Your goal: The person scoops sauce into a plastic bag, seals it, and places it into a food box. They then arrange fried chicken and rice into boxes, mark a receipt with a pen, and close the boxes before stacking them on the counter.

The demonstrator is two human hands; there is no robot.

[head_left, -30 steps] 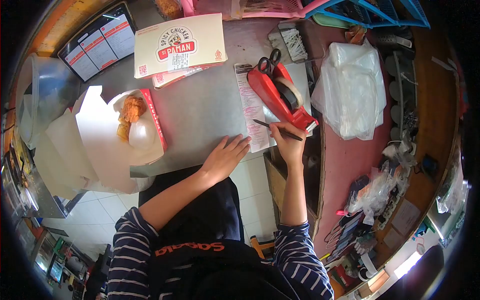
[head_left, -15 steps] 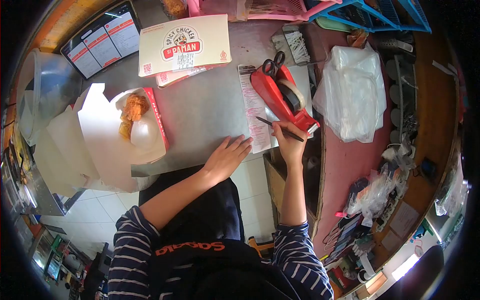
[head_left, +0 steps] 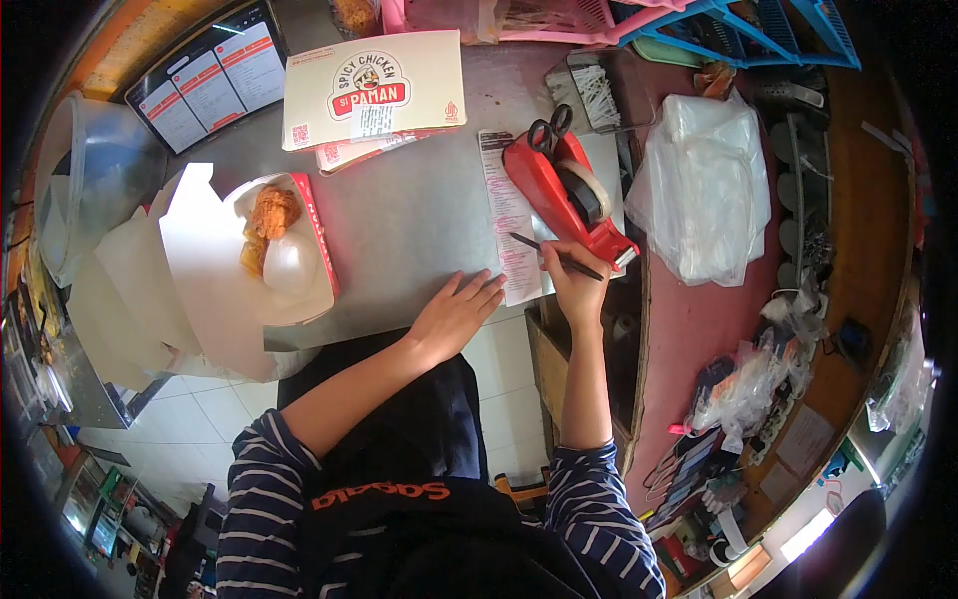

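Observation:
My right hand pinches a black pen, its tip over a long paper slip with pink marks. My left hand lies flat at the edge of the metal counter, fingers spread, fingertips by the slip's lower end. Just beyond my right hand stands a red tape dispenser with a tape roll, and black-handled scissors rest in its far end. An open food box on the left holds fried chicken and a rounded white item.
Closed printed boxes are stacked at the back, beside a tablet showing order-like panels. Clear plastic bags lie to the right on a reddish surface. Pink and blue baskets stand at the far edge. Several open box blanks are at left.
The view has shifted very slightly. Both hands, the pen and the paper slip keep nearly the same positions.

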